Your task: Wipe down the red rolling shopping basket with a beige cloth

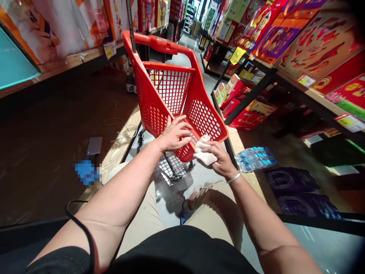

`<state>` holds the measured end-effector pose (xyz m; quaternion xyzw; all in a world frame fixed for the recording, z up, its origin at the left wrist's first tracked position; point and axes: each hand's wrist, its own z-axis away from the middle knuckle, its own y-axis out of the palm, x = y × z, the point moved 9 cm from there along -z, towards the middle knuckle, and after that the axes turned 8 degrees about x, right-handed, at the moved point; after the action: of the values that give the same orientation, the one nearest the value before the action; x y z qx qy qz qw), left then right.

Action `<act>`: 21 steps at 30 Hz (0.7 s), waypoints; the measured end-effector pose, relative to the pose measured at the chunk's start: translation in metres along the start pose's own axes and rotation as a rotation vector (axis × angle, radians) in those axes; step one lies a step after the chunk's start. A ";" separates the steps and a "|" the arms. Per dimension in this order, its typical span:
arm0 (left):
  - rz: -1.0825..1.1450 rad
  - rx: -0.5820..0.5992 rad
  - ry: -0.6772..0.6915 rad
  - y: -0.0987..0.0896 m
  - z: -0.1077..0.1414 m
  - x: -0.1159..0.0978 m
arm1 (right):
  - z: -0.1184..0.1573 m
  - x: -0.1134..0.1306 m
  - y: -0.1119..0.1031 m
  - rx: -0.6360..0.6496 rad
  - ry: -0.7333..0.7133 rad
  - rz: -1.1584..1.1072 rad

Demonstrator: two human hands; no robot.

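A red plastic shopping cart (148,114) with a grid-pattern basket stands on the floor right in front of me. My left hand (175,134) lies over the basket's near rim, its fingers spread and holding nothing. In my right hand (219,158) is a white cloth (205,152), bunched between the fingers at the near right rim of the basket. Whether the cloth presses on the plastic is hard to tell. A pale bracelet (234,177) circles my right wrist. The cart's handle (165,45) is on the far side.
Shelves of boxed goods (285,34) line the right, with more packages (97,23) on the left. Shrink-wrapped bottles (255,159) lie low at the right. A flat grey device (94,145) and a white cable (125,129) rest on the lower left shelf. An aisle (186,43) runs beyond the cart.
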<state>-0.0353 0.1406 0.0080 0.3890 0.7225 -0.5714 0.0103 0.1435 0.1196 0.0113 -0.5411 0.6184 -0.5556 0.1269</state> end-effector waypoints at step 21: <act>0.005 -0.013 -0.003 0.003 0.001 0.000 | -0.008 0.010 0.002 -0.255 0.007 -0.036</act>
<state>-0.0340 0.1401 0.0047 0.3900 0.7251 -0.5674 0.0153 0.1328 0.1154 0.0171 -0.5618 0.6747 -0.4766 0.0449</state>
